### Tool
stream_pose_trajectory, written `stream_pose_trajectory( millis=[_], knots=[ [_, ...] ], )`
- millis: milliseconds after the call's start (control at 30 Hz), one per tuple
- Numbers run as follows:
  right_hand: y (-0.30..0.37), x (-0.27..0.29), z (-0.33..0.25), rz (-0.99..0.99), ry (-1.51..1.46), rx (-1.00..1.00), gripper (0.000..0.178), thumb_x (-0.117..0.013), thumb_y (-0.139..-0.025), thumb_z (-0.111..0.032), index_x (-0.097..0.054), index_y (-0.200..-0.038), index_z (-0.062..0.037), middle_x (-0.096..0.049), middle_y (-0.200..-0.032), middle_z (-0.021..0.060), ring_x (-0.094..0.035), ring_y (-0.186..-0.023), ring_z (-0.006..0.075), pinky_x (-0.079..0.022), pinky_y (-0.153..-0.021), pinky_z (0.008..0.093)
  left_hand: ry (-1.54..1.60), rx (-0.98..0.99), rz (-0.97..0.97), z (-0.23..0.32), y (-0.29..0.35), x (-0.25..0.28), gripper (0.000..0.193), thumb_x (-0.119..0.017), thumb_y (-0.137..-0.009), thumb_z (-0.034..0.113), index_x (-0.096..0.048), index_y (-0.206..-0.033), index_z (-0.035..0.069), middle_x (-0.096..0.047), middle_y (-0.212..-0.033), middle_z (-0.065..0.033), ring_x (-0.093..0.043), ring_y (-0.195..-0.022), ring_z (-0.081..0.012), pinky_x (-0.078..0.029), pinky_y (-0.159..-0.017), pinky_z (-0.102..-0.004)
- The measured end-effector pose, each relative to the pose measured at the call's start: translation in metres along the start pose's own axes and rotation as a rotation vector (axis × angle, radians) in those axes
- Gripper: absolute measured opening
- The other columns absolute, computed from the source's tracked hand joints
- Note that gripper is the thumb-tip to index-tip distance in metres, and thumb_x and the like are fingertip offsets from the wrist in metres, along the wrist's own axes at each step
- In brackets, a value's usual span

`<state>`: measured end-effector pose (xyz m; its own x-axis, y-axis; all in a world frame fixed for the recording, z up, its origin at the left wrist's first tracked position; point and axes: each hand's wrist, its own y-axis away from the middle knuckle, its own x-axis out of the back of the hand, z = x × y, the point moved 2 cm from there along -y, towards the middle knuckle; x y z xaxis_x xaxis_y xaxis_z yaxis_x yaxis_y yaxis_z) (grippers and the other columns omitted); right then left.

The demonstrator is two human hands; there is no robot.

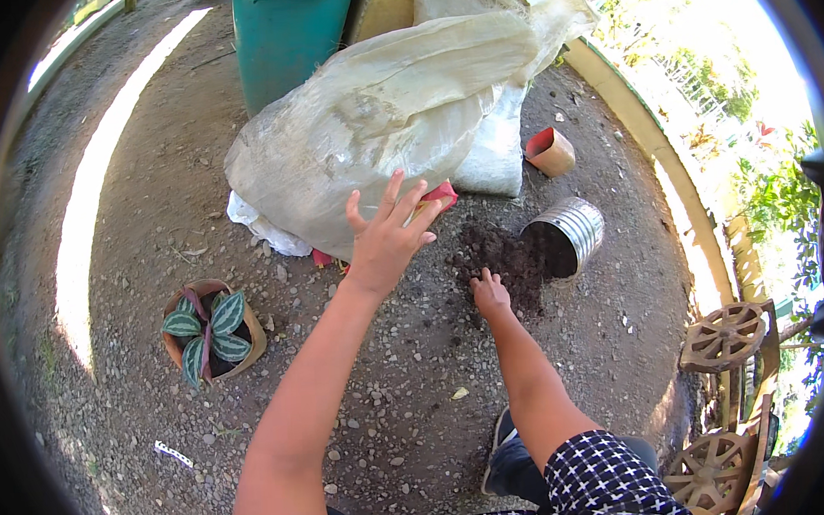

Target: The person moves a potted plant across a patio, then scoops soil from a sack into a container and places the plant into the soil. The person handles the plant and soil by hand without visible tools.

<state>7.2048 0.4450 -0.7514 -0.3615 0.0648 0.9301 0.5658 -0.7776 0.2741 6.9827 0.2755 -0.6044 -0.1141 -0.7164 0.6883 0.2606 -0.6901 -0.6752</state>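
Right hand (pixel 491 296): fingertips at the near edge of the dark soil (pixel 507 263) — whether they close on any, I cannot tell.
Left hand (pixel 386 245): raised, fingers spread apart, in front of the pale sack (pixel 362 137).
Soil: heaped on the gravelly ground (pixel 389 385), spreading from the can's mouth.
Metal can (pixel 585 229): ribbed, on its side.
Potted plant (pixel 225 314): striped leaves, well left of both hands.

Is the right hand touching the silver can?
Apart. The head view shows dark soil in the gap between the right hand and the can.
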Motion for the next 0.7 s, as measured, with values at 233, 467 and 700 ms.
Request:
stream_pose_trajectory(
  millis=[233,467,700],
  knots=[
    [-0.016,-0.007,0.011,0.067,0.156,0.080,0.030,-0.045,-0.088,-0.012,-0.045,-0.118,-0.0144,-0.057,-0.109,0.0098,-0.055,-0.102,0.0316,-0.050,-0.081,0.0378,-0.029,0.003,0.010,-0.023,0.023,0.005,0.038,-0.064,-0.076,0.037,-0.060,-0.113,0.027,-0.052,-0.126,0.0031,-0.030,-0.133,-0.0181,-0.012,-0.099,-0.0594],
    [-0.018,0.110,0.024,0.847,-0.120,0.040,0.036,-0.056,-0.082,-0.013,-0.045,-0.116,-0.0090,-0.054,-0.096,0.0119,-0.058,-0.087,0.0297,-0.050,-0.074,0.0374,-0.050,0.028,-0.041,-0.029,0.025,0.011,0.038,-0.062,-0.079,0.034,-0.060,-0.116,0.025,-0.050,-0.128,0.0028,-0.028,-0.134,-0.0183,-0.011,-0.099,-0.0584],
    [0.011,0.186,0.010,1.234,-0.332,0.043,0.033,-0.053,-0.085,-0.011,-0.047,-0.118,-0.0043,-0.053,-0.094,0.0155,-0.055,-0.089,0.0323,-0.047,-0.075,0.0410,-0.031,0.040,0.025,-0.024,0.018,0.005,0.039,-0.064,-0.077,0.037,-0.060,-0.114,0.024,-0.053,-0.124,0.0013,-0.031,-0.133,-0.0209,-0.013,-0.097,-0.0621]
  ],
)
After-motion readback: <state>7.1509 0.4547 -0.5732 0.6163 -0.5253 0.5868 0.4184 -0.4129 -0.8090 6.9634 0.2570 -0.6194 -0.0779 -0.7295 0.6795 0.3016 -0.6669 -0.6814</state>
